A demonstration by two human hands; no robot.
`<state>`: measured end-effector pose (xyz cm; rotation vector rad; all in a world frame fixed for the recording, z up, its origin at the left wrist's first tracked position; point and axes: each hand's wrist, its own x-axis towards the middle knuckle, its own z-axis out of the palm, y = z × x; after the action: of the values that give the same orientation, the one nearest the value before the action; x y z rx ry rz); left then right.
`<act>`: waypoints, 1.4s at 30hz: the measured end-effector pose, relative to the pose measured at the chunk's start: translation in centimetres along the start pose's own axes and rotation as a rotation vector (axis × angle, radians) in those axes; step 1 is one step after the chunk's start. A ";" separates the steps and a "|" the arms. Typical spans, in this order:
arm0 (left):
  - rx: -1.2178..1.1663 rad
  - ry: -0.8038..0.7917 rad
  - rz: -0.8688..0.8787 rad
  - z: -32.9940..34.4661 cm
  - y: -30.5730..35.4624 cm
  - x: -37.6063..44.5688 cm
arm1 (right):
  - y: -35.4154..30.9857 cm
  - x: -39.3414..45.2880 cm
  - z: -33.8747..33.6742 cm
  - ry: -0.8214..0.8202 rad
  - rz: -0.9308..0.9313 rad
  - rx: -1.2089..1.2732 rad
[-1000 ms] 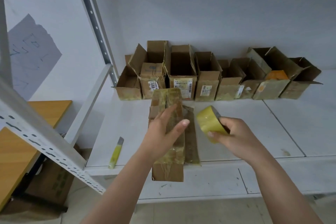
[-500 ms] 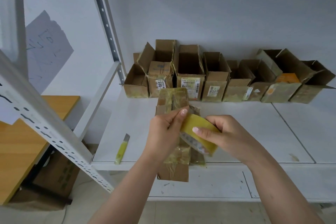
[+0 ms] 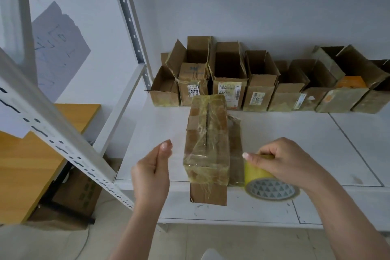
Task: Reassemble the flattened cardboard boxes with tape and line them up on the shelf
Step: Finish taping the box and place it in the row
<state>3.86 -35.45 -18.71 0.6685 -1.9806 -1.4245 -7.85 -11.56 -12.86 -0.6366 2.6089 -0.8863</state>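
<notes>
Right grip (image 3: 280, 160) clasps tape roll (image 3: 258, 174); left (image 3: 153, 167) perhaps pinches tape; box (image 3: 207, 145) between

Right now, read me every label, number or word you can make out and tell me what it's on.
"8993": white sticker on the second box in the row, digits upside down.
"300": sticker on the fourth box, partly legible.
Barcode label on the third box: too blurred.
Paper on the wall: handwriting illegible.

Soft, even, dim light; wide-angle bending at edges.
</notes>
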 end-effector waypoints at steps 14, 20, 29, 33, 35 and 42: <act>-0.072 0.004 -0.244 2.6 -5.7 -0.3 | 2.7 2.8 4.3 -0.021 0.083 -0.239; -0.166 -0.125 -0.356 5.4 -6.3 -1.9 | 4.0 2.8 5.3 -0.005 0.090 -0.244; -0.096 -0.074 -0.365 5.9 -6.1 -1.5 | 4.0 3.0 5.4 -0.007 0.100 -0.200; -0.057 -0.150 -0.364 6.3 -5.6 -1.5 | 4.1 3.1 5.3 -0.010 0.096 -0.178; -0.132 -0.201 -0.416 5.7 -5.5 -1.0 | 4.1 3.2 5.3 -0.014 0.104 -0.174; 0.067 -0.264 -0.328 5.3 -5.2 -0.5 | 4.2 3.7 5.3 -0.051 0.099 -0.111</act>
<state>0.68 -33.17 -25.04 0.9082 -2.2039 -1.7203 -10.05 -13.12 -20.09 -0.5450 2.6324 -0.6902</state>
